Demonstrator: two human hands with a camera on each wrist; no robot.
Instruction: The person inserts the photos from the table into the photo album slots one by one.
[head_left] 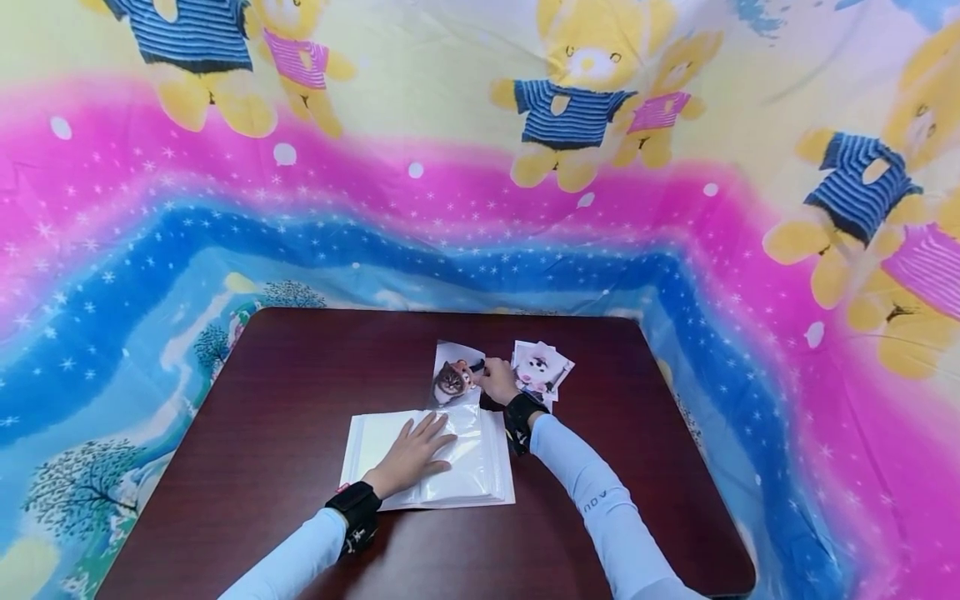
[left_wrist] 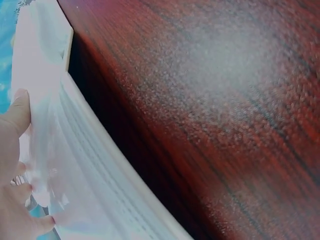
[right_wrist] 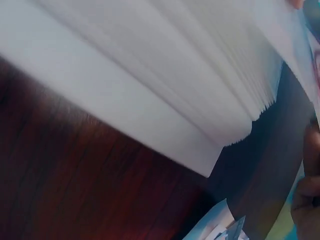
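A photo album (head_left: 367, 442) with clear sleeves lies spread on the table. My left hand (head_left: 412, 454) rests on its pages with the fingers extended. Beyond the album's far edge, my right hand (head_left: 498, 382) pinches the side of a photo (head_left: 450, 381) that shows a cat's face. The lower end of this photo overlaps the top of the clear sleeve (head_left: 468, 442). In the left wrist view, fingertips press on the glossy page (left_wrist: 85, 160). The right wrist view has the album's stacked leaves (right_wrist: 200, 90) and part of my right hand (right_wrist: 306, 195) at the edge.
To the right of my right hand lies a small fanned pile of photos (head_left: 542, 368), the top one with a pink and white cartoon figure. The dark brown table (head_left: 300, 367) extends around the album. A patterned cloth (head_left: 420, 225) hangs behind it.
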